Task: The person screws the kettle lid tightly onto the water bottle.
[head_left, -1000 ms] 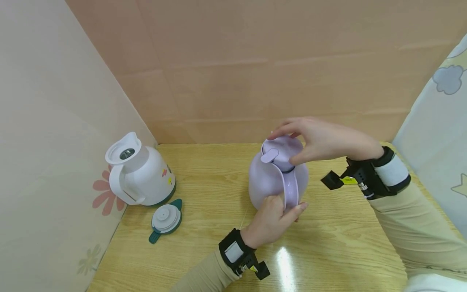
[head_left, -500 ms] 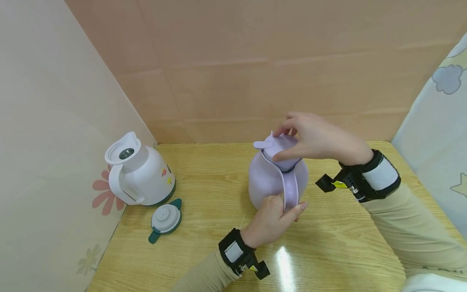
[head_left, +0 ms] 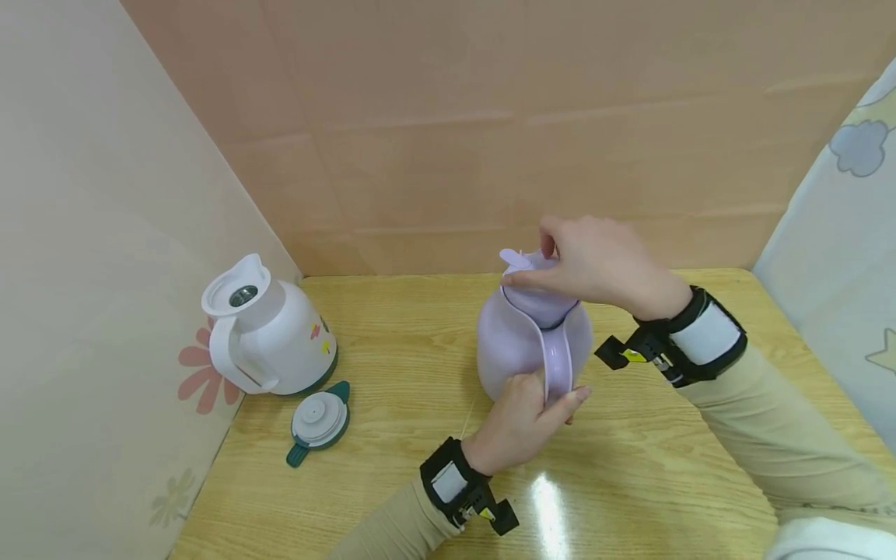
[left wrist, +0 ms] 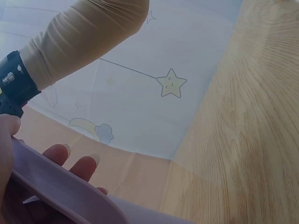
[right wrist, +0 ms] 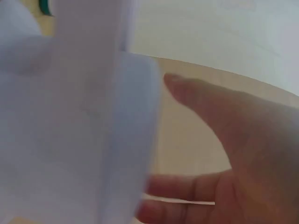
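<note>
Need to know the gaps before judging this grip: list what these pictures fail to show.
- Lilac plastic jug's lid: head view, mostly covered by the right hand.
- Lilac jug: right wrist view, blurred, too close.
- Left hand: left wrist view, fingers partly behind the jug's handle, cut by the edge.

Smooth, matt lilac plastic is seen on the jug [head_left: 514, 350]; glossy white plastic on the second jug [head_left: 276, 330]. The desk [head_left: 651, 467] is made of glossy, varnished wood.

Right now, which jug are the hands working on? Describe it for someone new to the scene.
On the wooden table, look right of centre, away from the left wall. The lilac jug stands there, its lid on, unlike the open white jug by that wall.
</note>
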